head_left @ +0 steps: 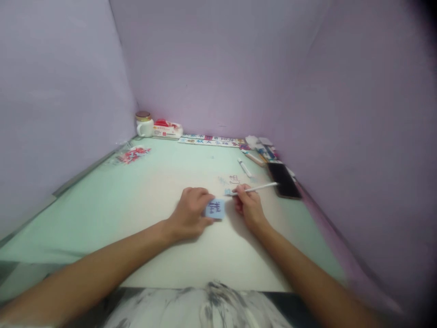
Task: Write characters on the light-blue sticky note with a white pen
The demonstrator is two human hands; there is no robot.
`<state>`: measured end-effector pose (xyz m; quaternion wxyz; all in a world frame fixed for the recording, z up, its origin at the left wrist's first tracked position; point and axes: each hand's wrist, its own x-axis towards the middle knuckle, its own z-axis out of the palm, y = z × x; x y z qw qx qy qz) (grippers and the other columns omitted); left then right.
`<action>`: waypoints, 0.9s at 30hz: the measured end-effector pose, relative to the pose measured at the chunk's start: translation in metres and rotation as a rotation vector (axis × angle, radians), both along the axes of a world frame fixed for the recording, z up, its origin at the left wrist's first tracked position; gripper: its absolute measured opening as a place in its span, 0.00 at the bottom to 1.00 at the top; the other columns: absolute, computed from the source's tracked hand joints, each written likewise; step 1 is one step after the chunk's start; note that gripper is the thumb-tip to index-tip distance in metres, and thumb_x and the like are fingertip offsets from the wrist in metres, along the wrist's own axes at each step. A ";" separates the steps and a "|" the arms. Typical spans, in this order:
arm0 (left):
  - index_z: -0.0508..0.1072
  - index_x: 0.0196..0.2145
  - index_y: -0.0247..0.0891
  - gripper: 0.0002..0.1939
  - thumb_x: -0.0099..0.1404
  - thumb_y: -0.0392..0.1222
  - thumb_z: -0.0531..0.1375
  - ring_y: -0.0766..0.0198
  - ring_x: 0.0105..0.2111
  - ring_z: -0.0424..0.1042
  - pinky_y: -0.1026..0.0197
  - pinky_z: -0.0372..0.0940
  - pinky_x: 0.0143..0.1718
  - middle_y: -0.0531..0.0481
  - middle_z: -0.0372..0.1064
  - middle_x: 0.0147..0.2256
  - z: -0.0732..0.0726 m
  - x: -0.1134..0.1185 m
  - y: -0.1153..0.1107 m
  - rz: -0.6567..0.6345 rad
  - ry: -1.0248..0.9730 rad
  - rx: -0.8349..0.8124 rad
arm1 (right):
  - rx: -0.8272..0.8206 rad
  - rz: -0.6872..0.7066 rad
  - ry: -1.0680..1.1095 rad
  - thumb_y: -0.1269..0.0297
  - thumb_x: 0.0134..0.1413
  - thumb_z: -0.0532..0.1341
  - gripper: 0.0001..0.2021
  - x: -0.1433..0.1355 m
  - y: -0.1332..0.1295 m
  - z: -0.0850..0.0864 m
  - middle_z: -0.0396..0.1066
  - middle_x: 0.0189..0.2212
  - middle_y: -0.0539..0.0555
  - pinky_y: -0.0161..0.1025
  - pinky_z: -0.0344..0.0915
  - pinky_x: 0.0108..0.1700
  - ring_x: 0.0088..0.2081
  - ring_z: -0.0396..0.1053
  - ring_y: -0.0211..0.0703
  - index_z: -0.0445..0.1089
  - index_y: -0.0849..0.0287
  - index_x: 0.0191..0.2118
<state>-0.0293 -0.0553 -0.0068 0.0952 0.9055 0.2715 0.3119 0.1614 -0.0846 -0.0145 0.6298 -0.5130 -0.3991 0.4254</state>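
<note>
Between the thumb and fingers of my left hand (193, 213) is a small light-blue square card (215, 208) with a dark purple written character, held at its left side. My right hand (248, 205) is closed round a slim white stick (261, 187), like a pen or brush; its kind is too blurred to name. The stick slants, with its lower end just beyond the card's upper right corner, by a small patch of blue. Past my right hand, a purple character (234, 179) is marked on the tabletop (153, 205), beside fainter blue marks.
A white marker (245, 168) lies beyond my right hand, and a black phone (284, 180) to its right. At the back stand a white mug (144, 126) and a wipes pack (167, 129), beside rows of character tiles (211, 142). Red pieces (135, 155) lie at the left.
</note>
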 end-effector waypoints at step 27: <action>0.69 0.40 0.37 0.15 0.70 0.43 0.45 0.58 0.40 0.66 0.55 0.61 0.42 0.45 0.67 0.39 0.004 -0.008 0.007 0.059 -0.480 -0.266 | -0.019 -0.003 0.011 0.44 0.44 0.62 0.20 0.001 0.000 0.002 0.56 0.13 0.42 0.28 0.44 0.15 0.14 0.50 0.30 0.62 0.58 0.25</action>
